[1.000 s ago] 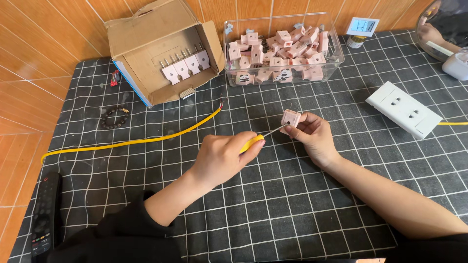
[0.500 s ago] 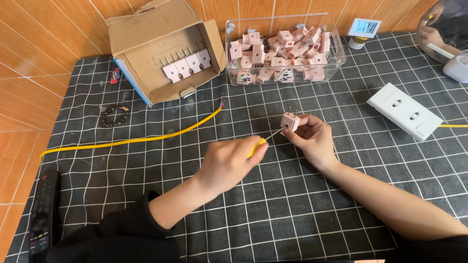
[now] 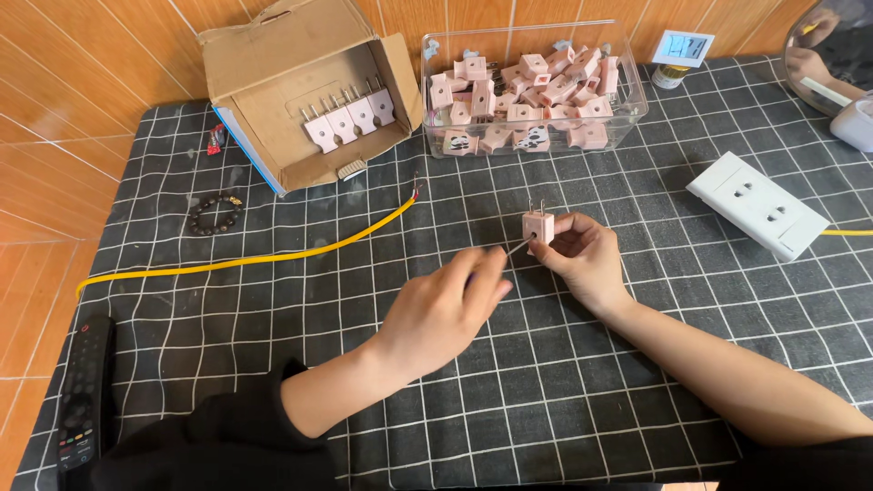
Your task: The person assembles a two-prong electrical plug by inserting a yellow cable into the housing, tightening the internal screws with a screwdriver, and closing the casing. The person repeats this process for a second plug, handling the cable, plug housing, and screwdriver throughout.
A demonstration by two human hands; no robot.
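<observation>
Yellow handle now hidden | left hand curled gripping screwdriver | right hand pinching pink plug

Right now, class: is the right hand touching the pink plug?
Touching. The head view shows the right hand pinching the pink plug between its fingertips.

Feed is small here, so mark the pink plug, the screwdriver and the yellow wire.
pink plug (image 3: pixel 538 226): head view, front face of its body.
screwdriver (image 3: pixel 518 246): head view, bare metal shaft.
yellow wire (image 3: pixel 273 258): head view, mid-length of insulation.
</observation>
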